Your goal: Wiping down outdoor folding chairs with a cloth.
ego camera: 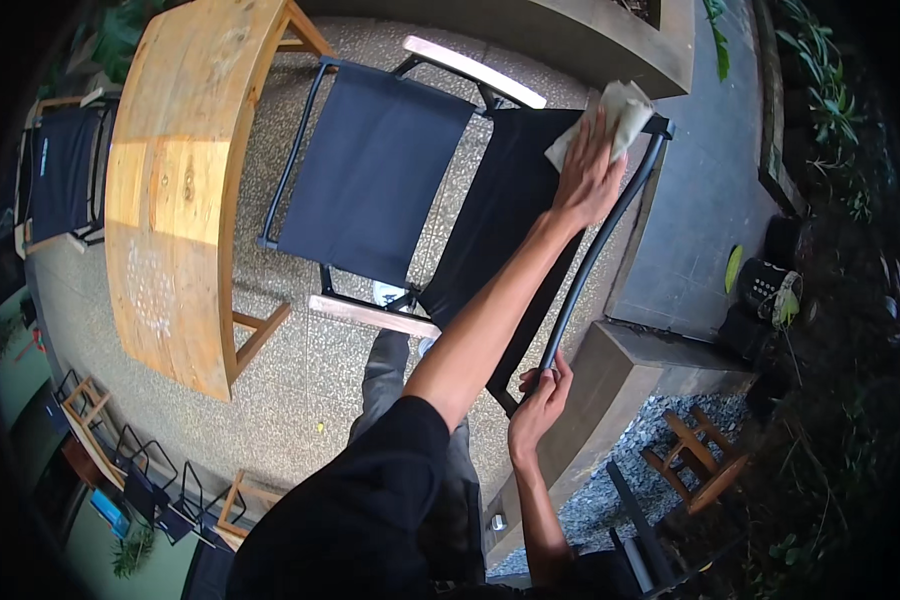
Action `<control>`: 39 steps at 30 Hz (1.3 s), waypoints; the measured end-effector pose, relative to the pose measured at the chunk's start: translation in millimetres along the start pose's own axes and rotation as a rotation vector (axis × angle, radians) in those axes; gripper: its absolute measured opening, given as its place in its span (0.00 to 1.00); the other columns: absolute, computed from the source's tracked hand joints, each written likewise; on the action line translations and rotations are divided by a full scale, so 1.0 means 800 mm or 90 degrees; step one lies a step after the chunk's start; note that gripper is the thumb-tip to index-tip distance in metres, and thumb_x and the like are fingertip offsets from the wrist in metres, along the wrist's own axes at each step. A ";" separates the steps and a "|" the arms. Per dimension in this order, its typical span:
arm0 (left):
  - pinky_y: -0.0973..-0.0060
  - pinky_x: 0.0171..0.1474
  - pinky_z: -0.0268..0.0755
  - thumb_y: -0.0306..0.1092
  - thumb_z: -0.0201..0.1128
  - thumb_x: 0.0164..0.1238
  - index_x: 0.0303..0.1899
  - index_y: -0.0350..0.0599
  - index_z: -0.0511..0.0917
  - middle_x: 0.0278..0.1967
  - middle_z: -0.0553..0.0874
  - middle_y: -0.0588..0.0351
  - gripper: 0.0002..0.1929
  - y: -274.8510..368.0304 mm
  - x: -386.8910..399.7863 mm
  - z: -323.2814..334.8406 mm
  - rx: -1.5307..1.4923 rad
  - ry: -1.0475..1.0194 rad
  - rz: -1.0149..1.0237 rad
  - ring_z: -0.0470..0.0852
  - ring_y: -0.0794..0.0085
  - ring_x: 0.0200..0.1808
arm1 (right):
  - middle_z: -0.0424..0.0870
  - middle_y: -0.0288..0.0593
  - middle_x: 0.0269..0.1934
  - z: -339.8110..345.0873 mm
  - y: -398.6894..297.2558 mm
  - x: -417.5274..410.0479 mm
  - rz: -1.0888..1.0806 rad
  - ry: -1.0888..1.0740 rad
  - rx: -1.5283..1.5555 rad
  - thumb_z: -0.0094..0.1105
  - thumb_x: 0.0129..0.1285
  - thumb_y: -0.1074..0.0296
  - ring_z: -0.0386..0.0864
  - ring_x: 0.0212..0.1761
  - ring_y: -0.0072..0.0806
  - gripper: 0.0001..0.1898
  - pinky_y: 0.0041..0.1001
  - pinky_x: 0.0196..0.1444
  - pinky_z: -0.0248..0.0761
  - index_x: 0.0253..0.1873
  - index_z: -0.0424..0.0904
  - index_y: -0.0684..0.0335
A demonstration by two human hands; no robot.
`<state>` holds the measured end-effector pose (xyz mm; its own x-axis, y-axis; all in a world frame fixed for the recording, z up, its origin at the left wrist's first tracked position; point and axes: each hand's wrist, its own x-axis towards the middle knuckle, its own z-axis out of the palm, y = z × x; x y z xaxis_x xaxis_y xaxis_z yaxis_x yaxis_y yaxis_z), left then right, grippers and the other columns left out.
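Note:
A folding chair with a dark fabric seat [379, 169] and backrest [487, 202] stands before me, its armrests [472, 71] pale and wooden. My left hand [591, 169] presses a crumpled, light-coloured cloth [621, 112] against the upper end of the backrest, beside the frame's corner. Lower down, my right hand [541, 401] grips the curved dark metal tube [596, 247] along the backrest's edge. My left forearm crosses over the backrest and hides part of it.
A wooden table [176, 180] stands left of the chair, with another dark fabric chair [64, 172] beyond it. A concrete ledge [600, 390] runs along the right, near gravel and a small wooden stool [696, 457]. A concrete planter [570, 37] borders the top. More chairs stand at lower left.

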<state>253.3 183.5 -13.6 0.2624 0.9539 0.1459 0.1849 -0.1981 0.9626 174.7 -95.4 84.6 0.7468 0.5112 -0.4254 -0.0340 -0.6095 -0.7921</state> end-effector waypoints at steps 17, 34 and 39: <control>0.49 0.76 0.42 0.35 0.55 0.71 0.73 0.39 0.58 0.77 0.50 0.39 0.31 0.026 -0.350 -0.125 0.076 -0.261 -0.167 0.46 0.38 0.77 | 0.71 0.33 0.24 -0.001 -0.007 0.006 0.038 0.069 -0.045 0.40 0.78 0.64 0.64 0.22 0.14 0.18 0.17 0.24 0.58 0.65 0.70 0.64; 0.55 0.77 0.42 0.46 0.42 0.79 0.73 0.33 0.55 0.76 0.52 0.37 0.31 -0.238 -0.219 -0.076 -0.002 -0.037 -0.533 0.49 0.44 0.77 | 0.71 0.35 0.21 0.003 -0.003 -0.001 0.033 0.085 -0.057 0.42 0.77 0.58 0.63 0.16 0.14 0.20 0.17 0.18 0.56 0.65 0.70 0.63; 0.52 0.76 0.40 0.46 0.43 0.79 0.76 0.43 0.50 0.76 0.50 0.39 0.31 -0.219 -0.049 -0.021 0.139 -0.031 -0.321 0.49 0.42 0.77 | 0.71 0.35 0.21 0.000 -0.004 -0.002 0.019 0.091 -0.062 0.42 0.77 0.57 0.64 0.16 0.14 0.20 0.16 0.18 0.57 0.65 0.70 0.63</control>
<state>195.0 184.7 -184.3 0.1324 0.9322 -0.3369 0.4898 0.2339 0.8399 173.8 -93.9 87.8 0.8337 0.4049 -0.3754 0.0023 -0.6825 -0.7309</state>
